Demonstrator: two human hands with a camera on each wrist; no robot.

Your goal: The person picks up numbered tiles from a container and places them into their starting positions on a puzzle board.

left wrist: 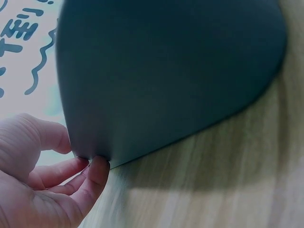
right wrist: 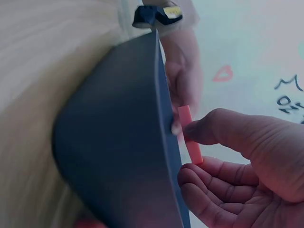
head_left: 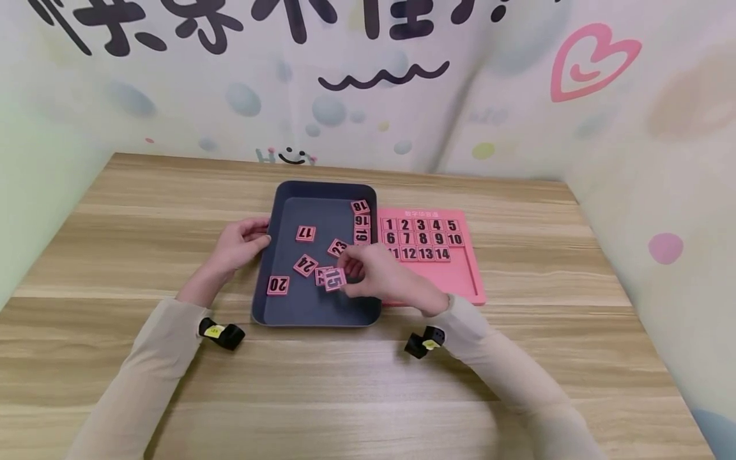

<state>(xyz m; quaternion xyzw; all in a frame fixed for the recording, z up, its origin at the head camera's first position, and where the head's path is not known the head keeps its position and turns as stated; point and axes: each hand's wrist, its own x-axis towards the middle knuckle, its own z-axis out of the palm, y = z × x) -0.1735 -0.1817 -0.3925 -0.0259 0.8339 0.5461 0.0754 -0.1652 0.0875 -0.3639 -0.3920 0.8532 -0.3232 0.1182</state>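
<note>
My right hand [head_left: 382, 271] pinches a pink number tile marked 15 [head_left: 334, 279] between thumb and fingers, above the dark grey tray [head_left: 299, 315]. In the right wrist view the tile [right wrist: 191, 135] appears edge-on, beside the tray wall [right wrist: 114, 128]. My left hand [head_left: 238, 244] grips the tray's left side, its thumb at the rim and its fingertips on the outer wall [left wrist: 166, 71]. Loose tiles 17 [head_left: 306, 234], 20 [head_left: 278, 285], 24 [head_left: 305, 265] and 23 [head_left: 337, 248] lie in the tray. Another tile is partly hidden beneath the 15.
Against the tray's right side lies a pink puzzle board [head_left: 460, 281], with tiles 1 to 14 in rows, the 11 partly covered by my hand. Tiles 18 [head_left: 360, 206], 16 [head_left: 362, 221] and 19 [head_left: 361, 236] line the tray's right wall. A printed wall covering [head_left: 402, 115] stands behind the wooden table [head_left: 546, 255].
</note>
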